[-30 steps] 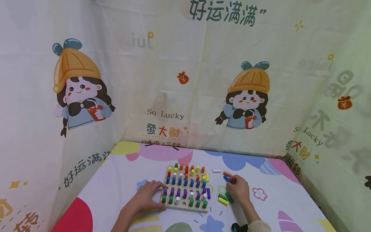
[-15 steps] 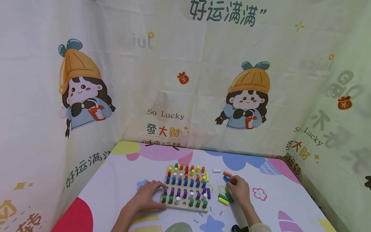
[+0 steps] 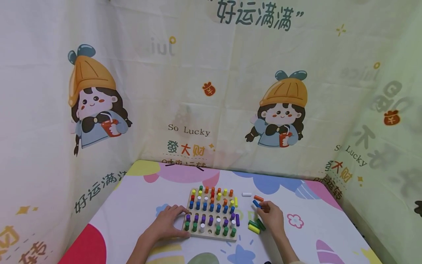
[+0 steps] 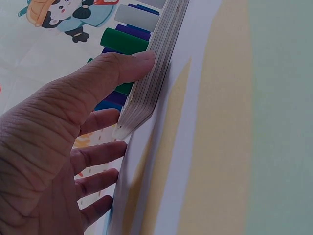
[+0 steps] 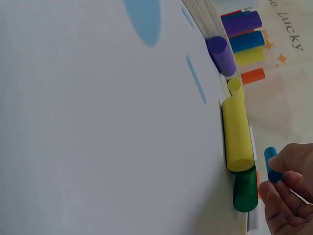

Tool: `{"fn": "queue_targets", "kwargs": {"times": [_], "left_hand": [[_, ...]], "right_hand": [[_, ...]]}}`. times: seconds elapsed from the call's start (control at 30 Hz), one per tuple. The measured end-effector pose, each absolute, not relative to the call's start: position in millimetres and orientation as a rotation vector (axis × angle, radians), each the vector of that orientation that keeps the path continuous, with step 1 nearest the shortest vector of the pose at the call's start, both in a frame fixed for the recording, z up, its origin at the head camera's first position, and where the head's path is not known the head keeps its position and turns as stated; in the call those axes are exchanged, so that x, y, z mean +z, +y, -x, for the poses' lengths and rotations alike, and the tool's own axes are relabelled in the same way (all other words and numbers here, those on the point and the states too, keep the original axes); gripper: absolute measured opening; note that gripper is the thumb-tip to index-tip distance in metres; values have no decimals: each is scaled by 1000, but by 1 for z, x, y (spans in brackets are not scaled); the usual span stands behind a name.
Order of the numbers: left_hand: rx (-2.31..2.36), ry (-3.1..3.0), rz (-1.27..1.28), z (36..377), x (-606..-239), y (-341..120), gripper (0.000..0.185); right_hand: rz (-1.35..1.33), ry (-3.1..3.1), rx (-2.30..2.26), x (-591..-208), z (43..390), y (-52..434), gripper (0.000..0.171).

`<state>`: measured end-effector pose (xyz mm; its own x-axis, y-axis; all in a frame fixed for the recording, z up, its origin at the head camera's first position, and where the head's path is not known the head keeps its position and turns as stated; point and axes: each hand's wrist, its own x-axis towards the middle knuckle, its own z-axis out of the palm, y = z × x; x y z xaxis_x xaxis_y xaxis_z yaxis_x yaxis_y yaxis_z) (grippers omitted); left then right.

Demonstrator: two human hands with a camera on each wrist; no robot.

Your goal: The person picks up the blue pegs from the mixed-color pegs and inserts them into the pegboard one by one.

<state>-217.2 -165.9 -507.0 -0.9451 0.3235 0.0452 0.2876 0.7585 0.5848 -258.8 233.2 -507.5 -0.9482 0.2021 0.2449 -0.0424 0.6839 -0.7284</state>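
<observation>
A wooden pegboard (image 3: 215,237), filled with upright pegs in several colours, stands on the table. At its near left corner, my left hand (image 3: 167,223) grips it: the thumb presses the near edge and the index finger reaches along the left side. The left wrist view has the thumb beside a green peg (image 4: 123,41). Right of the board, my right hand (image 3: 272,216) pinches a blue peg (image 3: 256,204) between thumb and fingers, the peg's far end sticking out. A few holes in the board show without pegs.
Loose pegs lie right of the board: a white one (image 3: 246,194), an orange one (image 3: 258,198), green ones (image 3: 261,224) and a yellow one (image 3: 254,228). A purple peg (image 3: 237,220) lies against the board's right side. Printed curtains (image 3: 227,110) surround the table.
My right hand has shifted the blue peg slightly up and to the left. The left hand keeps its grip on the board's corner.
</observation>
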Motion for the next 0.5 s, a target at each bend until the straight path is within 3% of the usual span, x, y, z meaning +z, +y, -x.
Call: {"fn": "queue_targets", "kwargs": {"times": [0.5], "left_hand": [[953,2873,-491,219,-511,-165,70]], "right_hand": [[105,-2548,1245,-501,250,210,18]]}}
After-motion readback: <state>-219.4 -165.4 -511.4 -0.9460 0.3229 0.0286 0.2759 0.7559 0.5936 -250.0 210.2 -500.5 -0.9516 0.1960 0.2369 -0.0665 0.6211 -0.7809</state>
